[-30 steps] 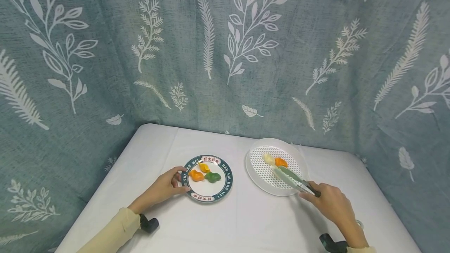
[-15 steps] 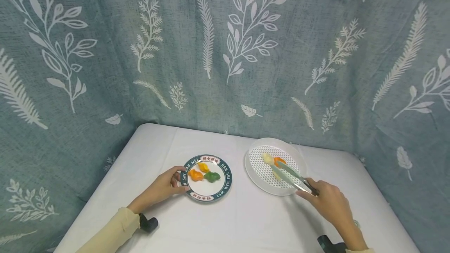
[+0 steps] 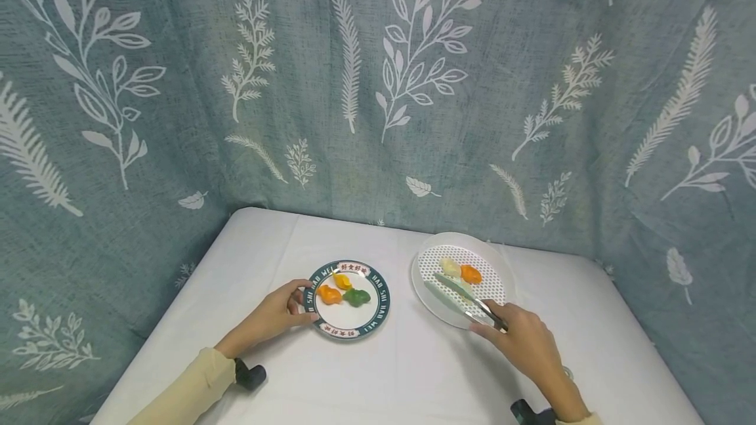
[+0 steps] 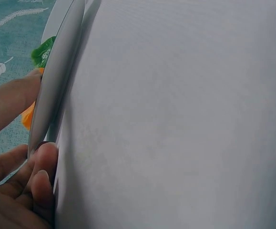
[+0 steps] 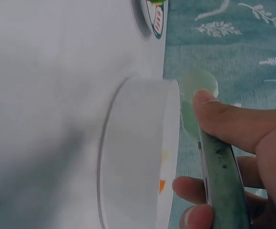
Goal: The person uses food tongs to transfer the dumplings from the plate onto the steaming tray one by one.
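In the head view my left hand (image 3: 274,313) grips the left rim of a plate (image 3: 384,300) with a dark green lettered border. Thumb above, fingers below in the left wrist view. On the plate lie small dumpling-like pieces: orange (image 3: 329,294), yellow (image 3: 342,281) and green (image 3: 357,298). My right hand (image 3: 522,340) holds green-tipped tongs (image 3: 455,288) over a round white steamer (image 3: 499,258) with a perforated base. A pale yellow piece (image 3: 450,267) and an orange piece (image 3: 470,273) lie in it; another pale piece is partly hidden behind the tongs. The tong tips appear to hold nothing.
Both vessels stand on a white-covered table (image 3: 378,372), plate left and steamer right. A blue-green leaf-patterned curtain (image 3: 354,169) hangs behind the table and along its sides. Dark wrist devices (image 3: 251,376) sit on both wrists.
My right hand and the tongs have moved left. The tong tips have gone from beside the orange piece to the left part of the steamer. My left hand and the plate stay put.
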`<move>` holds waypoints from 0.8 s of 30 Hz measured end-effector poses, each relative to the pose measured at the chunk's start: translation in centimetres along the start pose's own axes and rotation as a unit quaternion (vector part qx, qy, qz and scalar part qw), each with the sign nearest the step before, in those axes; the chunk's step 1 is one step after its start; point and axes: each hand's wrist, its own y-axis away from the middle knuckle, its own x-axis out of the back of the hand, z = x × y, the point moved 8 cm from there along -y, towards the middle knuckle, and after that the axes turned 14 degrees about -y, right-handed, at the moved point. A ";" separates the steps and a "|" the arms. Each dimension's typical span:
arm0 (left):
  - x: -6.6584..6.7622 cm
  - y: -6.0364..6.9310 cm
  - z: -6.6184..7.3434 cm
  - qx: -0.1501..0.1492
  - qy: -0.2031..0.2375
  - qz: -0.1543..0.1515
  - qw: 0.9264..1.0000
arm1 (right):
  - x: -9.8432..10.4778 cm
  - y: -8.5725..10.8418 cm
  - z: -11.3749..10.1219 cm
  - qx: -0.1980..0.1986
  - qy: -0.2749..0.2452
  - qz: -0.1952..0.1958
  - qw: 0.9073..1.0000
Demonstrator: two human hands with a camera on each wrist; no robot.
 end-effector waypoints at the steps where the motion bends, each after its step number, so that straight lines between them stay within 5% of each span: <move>1: 0.0 0.0 0.0 0.000 -0.001 0.000 1.000 | -0.2 -0.1 -0.3 0.003 -0.001 -0.001 1.000; 24: 0.1 0.1 0.2 0.001 0.000 0.001 1.000 | -4.7 -2.0 -4.9 0.038 -0.020 -0.027 0.999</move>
